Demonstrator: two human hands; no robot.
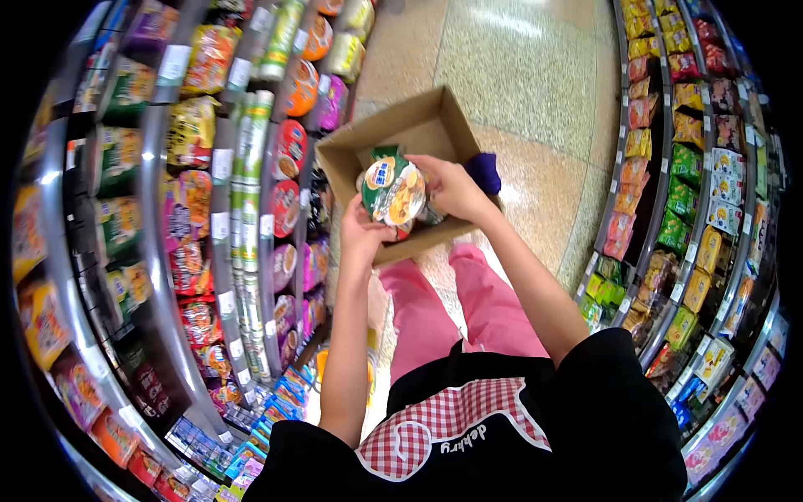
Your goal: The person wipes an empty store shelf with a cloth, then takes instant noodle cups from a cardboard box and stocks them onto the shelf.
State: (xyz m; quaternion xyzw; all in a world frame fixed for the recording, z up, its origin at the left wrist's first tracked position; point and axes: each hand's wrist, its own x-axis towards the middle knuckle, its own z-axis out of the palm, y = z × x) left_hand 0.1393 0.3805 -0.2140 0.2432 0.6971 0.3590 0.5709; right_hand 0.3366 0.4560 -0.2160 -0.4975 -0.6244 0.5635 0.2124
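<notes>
Between my two hands is an instant noodle bowl (395, 194) with a green and white printed lid that faces up towards me. My left hand (361, 232) grips its lower left edge, thumb by the rim. On the upper right edge, the fingers of my right hand (454, 189) close around the side, partly hidden. The bowl is held over an open cardboard box (372, 127). Other packages lie inside the box below the bowl, mostly covered by it and my hands.
To the left runs a shelf with bagged noodles (191, 209) and round noodle bowls (289, 151). Snack packets fill another shelf (682, 184) on the right. Something dark purple (483, 173) sits at the box's right side. Tiled floor (519, 92) stretches ahead between the shelves.
</notes>
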